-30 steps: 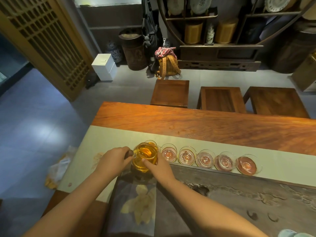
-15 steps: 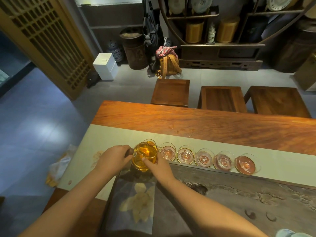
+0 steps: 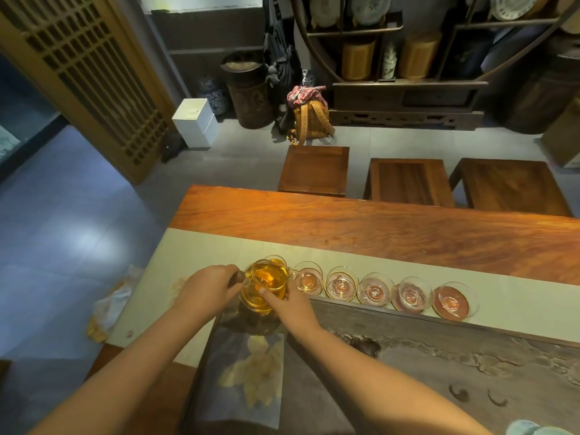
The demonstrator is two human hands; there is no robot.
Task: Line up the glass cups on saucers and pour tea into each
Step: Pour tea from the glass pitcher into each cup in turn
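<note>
Standing at the table's near side, a person holds a glass pitcher (image 3: 265, 285) of amber tea over the left end of a row of glass cups (image 3: 375, 290) on saucers. The left hand (image 3: 208, 288) is closed around the pitcher's dark handle at its nine o'clock side; the right hand (image 3: 290, 304) rests fingers against the pitcher wall at about four o'clock, steadying it, not fully wrapped. The spout points toward three o'clock, just beside the second cup (image 3: 309, 277). A first cup (image 3: 276, 260) sits largely hidden behind the pitcher at its twelve o'clock; whether it holds tea cannot be told. The five cups running toward three o'clock appear empty, lined up along the pale runner (image 3: 201, 246), close to the edge of the dark tea tray (image 3: 439, 346). Judgement: pouring has barely begun. Risks noted: the pitcher looks nearly full, so a quick tilt could overshoot a small cup and stain the runner; cups stand nearly touching, so a stream drifting between rims would spill onto saucers; the pitcher's base could clip the hidden cup when moving along; hot glass may trouble the steadying fingers.
</note>
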